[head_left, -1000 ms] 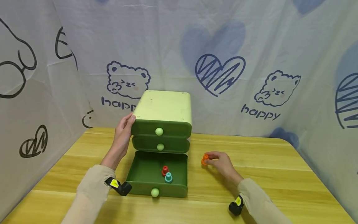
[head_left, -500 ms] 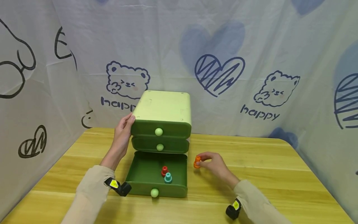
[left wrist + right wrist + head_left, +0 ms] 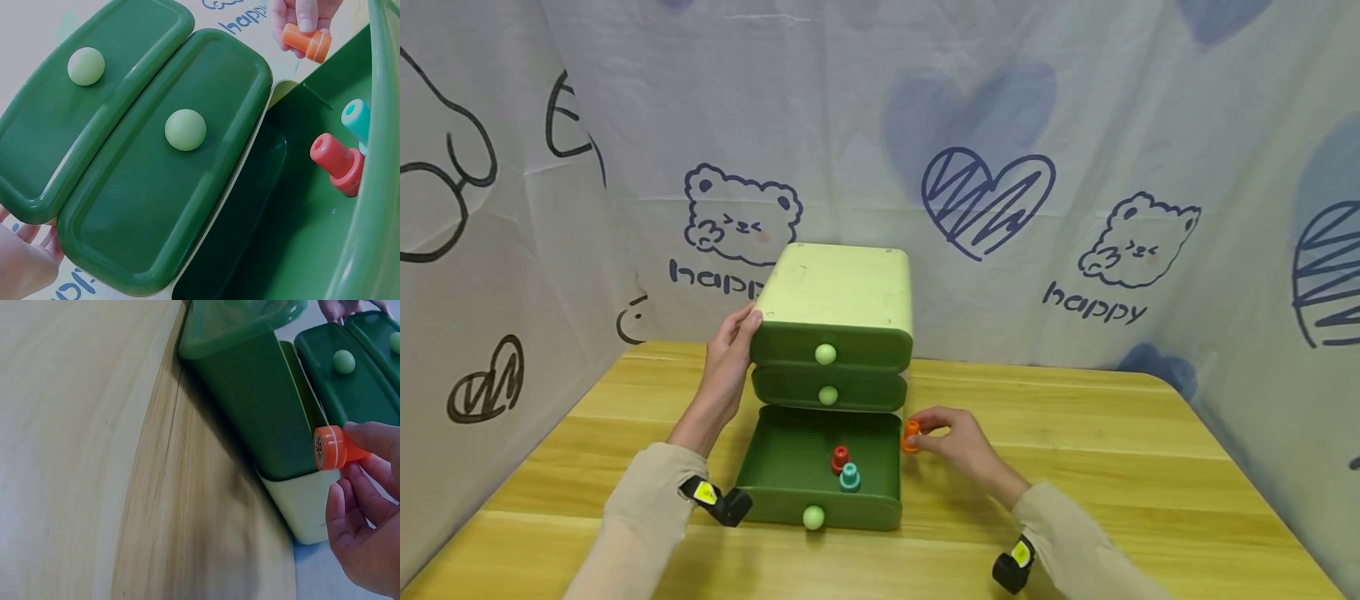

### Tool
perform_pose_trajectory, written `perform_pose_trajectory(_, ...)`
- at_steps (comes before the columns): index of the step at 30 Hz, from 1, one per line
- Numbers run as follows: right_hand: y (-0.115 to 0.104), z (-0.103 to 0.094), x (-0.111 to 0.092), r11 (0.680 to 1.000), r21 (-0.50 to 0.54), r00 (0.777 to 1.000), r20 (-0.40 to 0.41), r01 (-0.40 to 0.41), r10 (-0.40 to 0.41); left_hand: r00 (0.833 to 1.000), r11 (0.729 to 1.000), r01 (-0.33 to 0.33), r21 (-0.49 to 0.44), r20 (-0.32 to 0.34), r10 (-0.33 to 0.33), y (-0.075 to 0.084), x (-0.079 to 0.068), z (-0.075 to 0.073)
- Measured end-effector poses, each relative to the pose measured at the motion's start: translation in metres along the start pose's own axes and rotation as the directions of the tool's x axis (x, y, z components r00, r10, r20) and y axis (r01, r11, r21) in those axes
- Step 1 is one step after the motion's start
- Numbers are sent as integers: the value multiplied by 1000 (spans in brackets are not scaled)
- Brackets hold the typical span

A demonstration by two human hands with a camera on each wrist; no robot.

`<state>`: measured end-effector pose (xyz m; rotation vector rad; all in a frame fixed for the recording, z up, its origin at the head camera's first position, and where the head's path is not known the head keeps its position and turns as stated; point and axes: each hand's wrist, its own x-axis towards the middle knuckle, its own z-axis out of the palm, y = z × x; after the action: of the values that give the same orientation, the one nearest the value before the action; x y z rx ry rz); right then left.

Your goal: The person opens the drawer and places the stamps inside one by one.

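Note:
In my right hand (image 3: 961,443), thumb and fingers pinch an orange toy stamp (image 3: 912,435) just off the right wall of the pulled-out bottom drawer (image 3: 790,446). The stamp is tilted in the right wrist view, its round base (image 3: 320,449) showing a dark printed pattern. A red stamp (image 3: 840,460) and a teal stamp (image 3: 850,478) stand close together inside that drawer. My left hand (image 3: 722,371) lies along the left side of the pale green cabinet (image 3: 842,283), fingers extended against it and thumb at the front corner.
Both upper drawers, the top one (image 3: 790,343) and the middle one (image 3: 790,386), are closed and carry round pale knobs. The cabinet stands on a wooden table (image 3: 1075,458). Behind it hangs a white cloth (image 3: 865,108) printed with hearts and bears.
My right hand has moved left with the orange stamp, from the table area right of the cabinet to the drawer's right edge. My left hand has stayed in place.

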<state>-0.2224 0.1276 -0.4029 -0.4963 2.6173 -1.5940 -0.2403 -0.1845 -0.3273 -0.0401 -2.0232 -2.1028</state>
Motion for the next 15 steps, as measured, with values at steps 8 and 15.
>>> perform_pose_trajectory(8, -10, 7, 0, 999, -17, 998, 44, 44, -43, 1000, 1000, -9, -1, 2, 9, -1, 1, 0)
perform_pose_trajectory(15, -20, 14, 4, 994, -69, 993, 97, 80, -73, 1000, 1000, -18, -12, 5, 18, -1, 0, -1)
